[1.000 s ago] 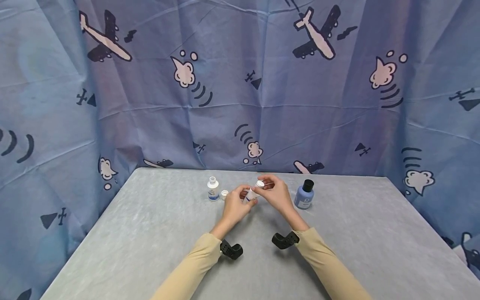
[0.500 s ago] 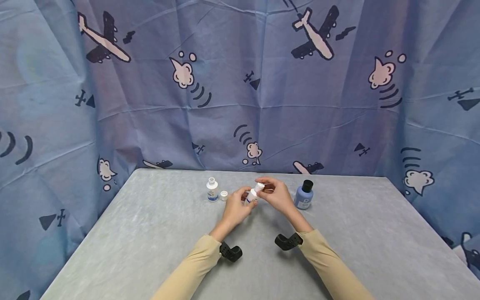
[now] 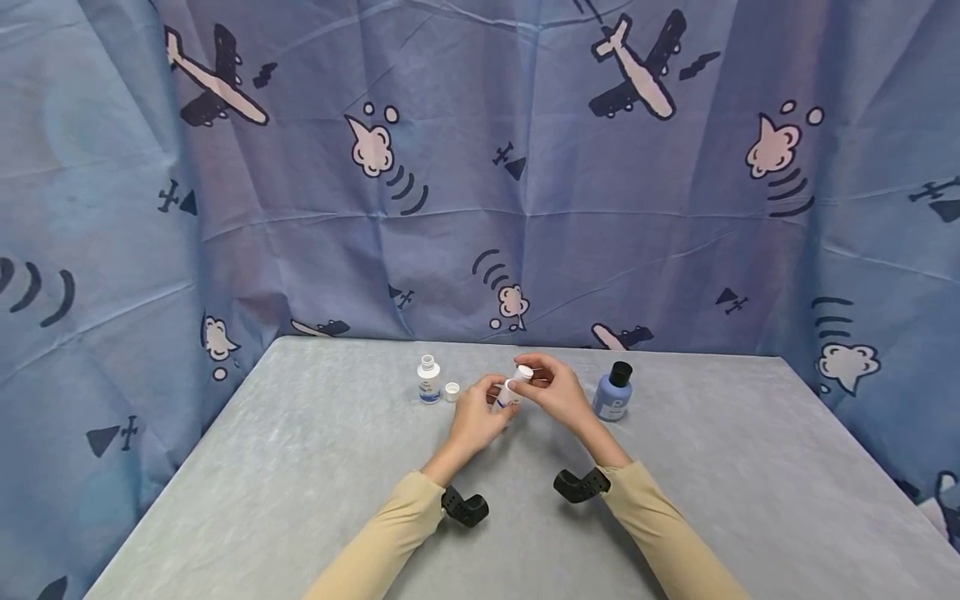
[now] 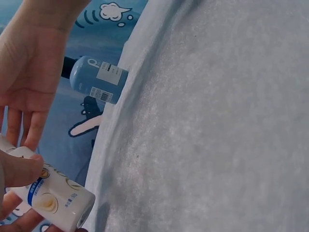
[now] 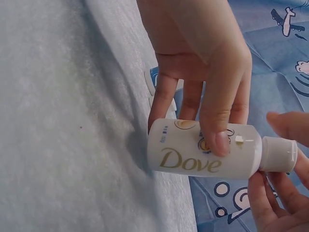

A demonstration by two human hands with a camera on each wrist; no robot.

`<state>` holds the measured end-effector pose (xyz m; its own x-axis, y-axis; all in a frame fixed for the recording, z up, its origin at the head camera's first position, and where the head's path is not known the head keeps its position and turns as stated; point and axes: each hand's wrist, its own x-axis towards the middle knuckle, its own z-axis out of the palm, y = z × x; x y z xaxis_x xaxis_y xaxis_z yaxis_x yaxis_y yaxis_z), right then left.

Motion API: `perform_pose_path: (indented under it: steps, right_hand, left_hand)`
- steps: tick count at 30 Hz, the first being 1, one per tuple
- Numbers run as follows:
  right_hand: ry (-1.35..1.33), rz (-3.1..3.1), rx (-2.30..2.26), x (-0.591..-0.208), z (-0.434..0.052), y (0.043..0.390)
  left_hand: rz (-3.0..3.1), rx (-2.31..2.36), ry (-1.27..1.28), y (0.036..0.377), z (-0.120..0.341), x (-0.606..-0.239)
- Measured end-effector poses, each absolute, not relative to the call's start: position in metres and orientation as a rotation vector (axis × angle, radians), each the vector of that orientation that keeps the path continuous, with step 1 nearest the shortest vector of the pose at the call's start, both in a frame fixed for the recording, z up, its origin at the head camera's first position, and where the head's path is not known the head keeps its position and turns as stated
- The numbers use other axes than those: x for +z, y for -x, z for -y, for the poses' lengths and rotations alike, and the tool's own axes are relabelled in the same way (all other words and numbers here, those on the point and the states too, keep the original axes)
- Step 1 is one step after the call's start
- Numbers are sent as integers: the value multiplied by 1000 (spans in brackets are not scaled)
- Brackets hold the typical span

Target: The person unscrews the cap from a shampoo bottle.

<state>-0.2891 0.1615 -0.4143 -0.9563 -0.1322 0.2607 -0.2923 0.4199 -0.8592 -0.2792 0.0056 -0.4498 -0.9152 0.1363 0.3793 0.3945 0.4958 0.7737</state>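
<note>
Dove bottle (image 5: 205, 154): white, tilted, held above the table (image 3: 300, 467) near its far middle. Left hand (image 3: 474, 417): fingers and thumb curled round the bottle's body. Right hand (image 3: 558, 392): fingertips pinching the white cap (image 5: 279, 153). Open white bottle (image 3: 429, 380): upright to the left, its loose cap (image 3: 452, 391) just beside it. Blue bottle (image 3: 613, 392): black-capped, upright, to the right.

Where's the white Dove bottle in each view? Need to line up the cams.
Head: white Dove bottle at centre, held between both hands.
Left wrist: bottom-left corner, base toward the camera.
Right wrist: centre-right, lying sideways, cap to the right.
Shared landmark: grey table.
</note>
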Motion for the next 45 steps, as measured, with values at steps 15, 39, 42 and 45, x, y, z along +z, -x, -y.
perform_pose_path:
  steps: [15, 39, 42, 45]
  right_hand:
    - [-282, 2585, 1508, -413, -160, 293]
    - [-452, 2496, 1588, -405, -155, 291]
    - [-412, 2477, 1600, -413, -156, 298]
    - [-358, 2464, 1594, -413, -156, 298]
  left_hand:
    - [2495, -1337, 434, 282, -5, -452]
    - [2499, -1390, 386, 289, -6, -455]
    - [2479, -1397, 395, 288, -5, -455]
    - [2460, -1399, 383, 288, -4, -456]
